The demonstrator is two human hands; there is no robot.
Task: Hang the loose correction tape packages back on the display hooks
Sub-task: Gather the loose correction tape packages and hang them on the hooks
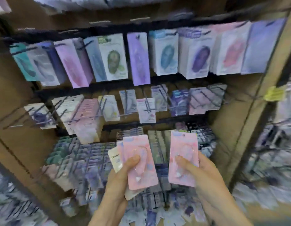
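My left hand (120, 180) grips a small fanned stack of correction tape packages (138, 162), pink ones in front and a white one behind, thumb pressed on the top card. My right hand (202, 175) holds a single pink correction tape package (184, 154) upright, thumb on its blister, its hang hole at the top. Both hands are low in front of the display. Black display hooks (148, 105) stick out from the middle row, some nearly bare, others carrying pink and white packages (87, 115).
The top row holds full hooks of larger packages (167, 53) in purple, teal, green and pink. Below the hands lie dense rows of more carded goods (79, 160). A brown shelf upright (255, 98) with a yellow tag (274, 93) stands at the right.
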